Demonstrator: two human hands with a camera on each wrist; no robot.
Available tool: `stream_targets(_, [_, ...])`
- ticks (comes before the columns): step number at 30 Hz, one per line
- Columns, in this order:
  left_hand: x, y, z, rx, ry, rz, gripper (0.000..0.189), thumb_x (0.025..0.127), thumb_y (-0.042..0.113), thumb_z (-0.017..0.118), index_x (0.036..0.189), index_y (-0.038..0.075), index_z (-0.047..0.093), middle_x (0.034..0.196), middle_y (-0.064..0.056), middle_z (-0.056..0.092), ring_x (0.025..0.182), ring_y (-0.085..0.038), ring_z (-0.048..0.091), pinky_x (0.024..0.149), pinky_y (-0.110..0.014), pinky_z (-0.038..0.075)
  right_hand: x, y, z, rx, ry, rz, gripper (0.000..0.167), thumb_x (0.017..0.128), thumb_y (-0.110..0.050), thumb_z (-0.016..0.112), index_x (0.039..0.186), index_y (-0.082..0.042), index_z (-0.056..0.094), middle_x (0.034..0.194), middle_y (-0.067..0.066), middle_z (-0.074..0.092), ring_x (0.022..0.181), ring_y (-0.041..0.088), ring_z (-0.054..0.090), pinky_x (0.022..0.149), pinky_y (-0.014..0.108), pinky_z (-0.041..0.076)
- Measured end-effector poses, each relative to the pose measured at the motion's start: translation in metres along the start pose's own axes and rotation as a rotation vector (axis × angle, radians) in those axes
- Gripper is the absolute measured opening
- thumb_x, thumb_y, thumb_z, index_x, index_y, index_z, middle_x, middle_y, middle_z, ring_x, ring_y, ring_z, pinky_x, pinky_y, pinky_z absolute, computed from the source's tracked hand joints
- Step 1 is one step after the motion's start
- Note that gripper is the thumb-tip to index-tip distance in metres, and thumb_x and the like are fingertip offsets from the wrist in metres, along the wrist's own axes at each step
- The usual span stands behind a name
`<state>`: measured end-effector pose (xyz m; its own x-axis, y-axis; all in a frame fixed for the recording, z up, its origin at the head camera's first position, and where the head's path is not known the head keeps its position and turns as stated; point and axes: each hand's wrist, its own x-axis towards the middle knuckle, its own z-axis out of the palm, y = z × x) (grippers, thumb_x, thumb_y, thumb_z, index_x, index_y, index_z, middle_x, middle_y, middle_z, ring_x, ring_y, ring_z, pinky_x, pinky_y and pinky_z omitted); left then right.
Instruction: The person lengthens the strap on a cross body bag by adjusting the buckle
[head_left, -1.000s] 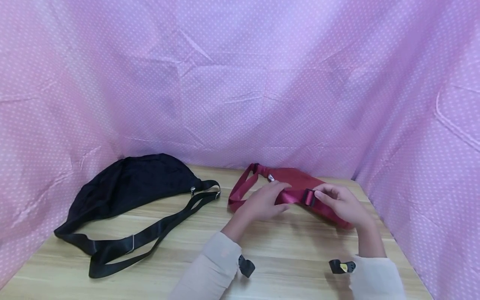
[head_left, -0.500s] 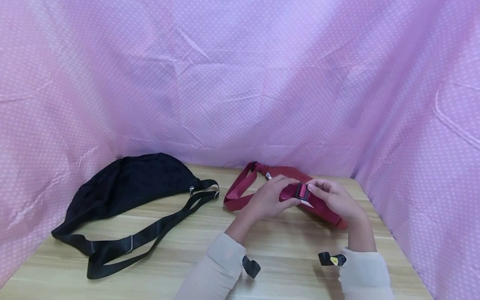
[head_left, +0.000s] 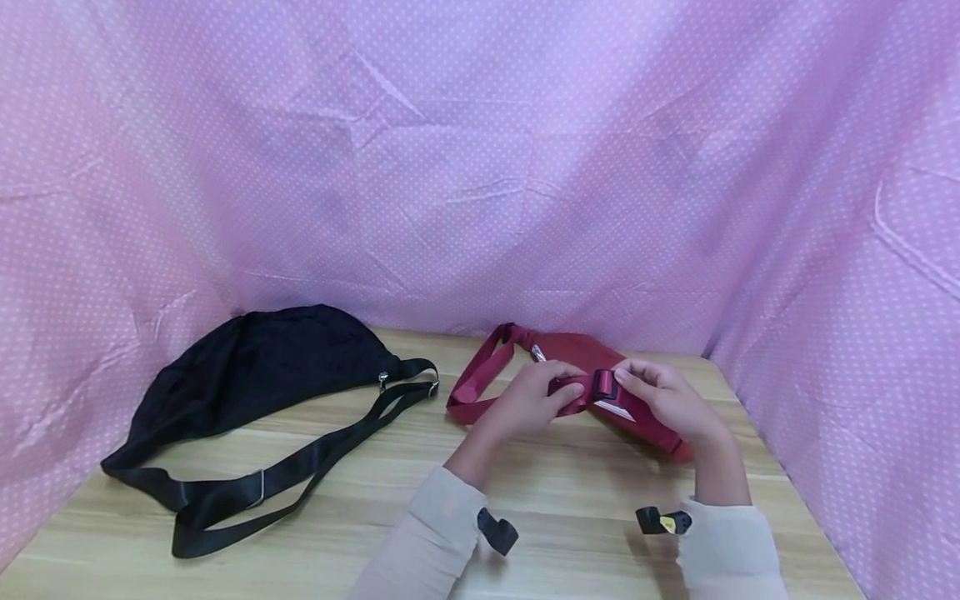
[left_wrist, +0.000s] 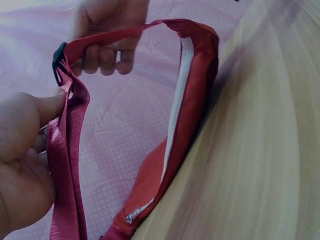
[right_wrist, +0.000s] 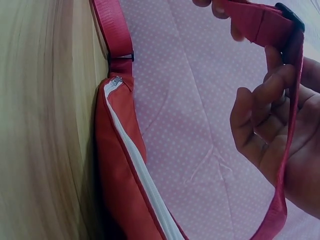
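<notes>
A red waist bag (head_left: 581, 346) with a white zipper (left_wrist: 179, 100) lies at the back right of the table. Its strap (left_wrist: 65, 145) is lifted in front of it, with a black slider buckle (head_left: 605, 384) between the two hands. My left hand (head_left: 528, 402) pinches the strap just left of the buckle, thumb on the near side. On the buckle's right, my right hand (head_left: 678, 404) pinches the strap with thumb and fingers at the buckle's edge. In the right wrist view a metal zipper pull (right_wrist: 116, 80) shows at one end of the bag.
A black waist bag (head_left: 262, 367) lies at the left, its long black strap (head_left: 292, 479) looped towards the front. Pink dotted cloth (head_left: 480, 167) walls in the wooden table (head_left: 570, 533) at the back and sides.
Both hands have shifted left with the buckle, which was nearer the right hand at first. The left hand moved up to the buckle, then slid slightly back left along the strap.
</notes>
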<state>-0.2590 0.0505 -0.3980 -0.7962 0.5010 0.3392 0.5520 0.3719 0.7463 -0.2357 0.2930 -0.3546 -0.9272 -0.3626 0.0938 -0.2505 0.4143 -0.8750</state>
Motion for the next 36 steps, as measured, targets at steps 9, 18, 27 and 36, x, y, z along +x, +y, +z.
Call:
stream_targets(9, [-0.002, 0.002, -0.011, -0.208, 0.067, -0.111, 0.015, 0.102, 0.025, 0.066, 0.105, 0.013, 0.074, 0.087, 0.005, 0.065, 0.080, -0.008, 0.054, 0.070, -0.024, 0.047, 0.003, 0.001, 0.004, -0.081, -0.009, -0.047, 0.025, 0.105, -0.024, 0.060, 0.120, -0.005, 0.066, 0.100, 0.008, 0.068, 0.091, 0.015, 0.061, 0.078, 0.023, 0.049])
stream_targets(18, [0.000, 0.006, -0.018, -0.205, 0.078, -0.107, 0.015, 0.101, 0.026, 0.068, 0.104, 0.014, 0.077, 0.089, 0.008, 0.069, 0.085, -0.009, 0.058, 0.073, -0.025, 0.050, 0.003, -0.007, 0.009, -0.083, -0.080, -0.162, 0.044, 0.092, -0.010, 0.078, 0.132, -0.007, 0.061, 0.108, 0.011, 0.070, 0.096, 0.019, 0.067, 0.081, 0.025, 0.055])
stream_targets(27, [-0.002, 0.013, -0.024, -0.248, 0.082, -0.137, 0.013, 0.099, 0.026, 0.070, 0.103, 0.016, 0.077, 0.088, 0.006, 0.068, 0.084, -0.010, 0.058, 0.070, -0.026, 0.050, 0.002, -0.011, 0.008, -0.135, -0.052, -0.192, 0.039, 0.095, -0.012, 0.075, 0.133, -0.009, 0.064, 0.111, 0.007, 0.071, 0.099, 0.018, 0.067, 0.081, 0.026, 0.055])
stream_targets(36, [-0.003, 0.020, -0.027, -0.201, 0.100, -0.120, 0.013, 0.099, 0.025, 0.070, 0.101, 0.015, 0.077, 0.087, 0.006, 0.068, 0.083, -0.009, 0.058, 0.071, -0.026, 0.049, -0.001, -0.014, 0.010, -0.215, -0.015, -0.249, 0.048, 0.091, -0.012, 0.080, 0.137, -0.016, 0.064, 0.127, 0.001, 0.063, 0.107, 0.024, 0.067, 0.095, 0.027, 0.050])
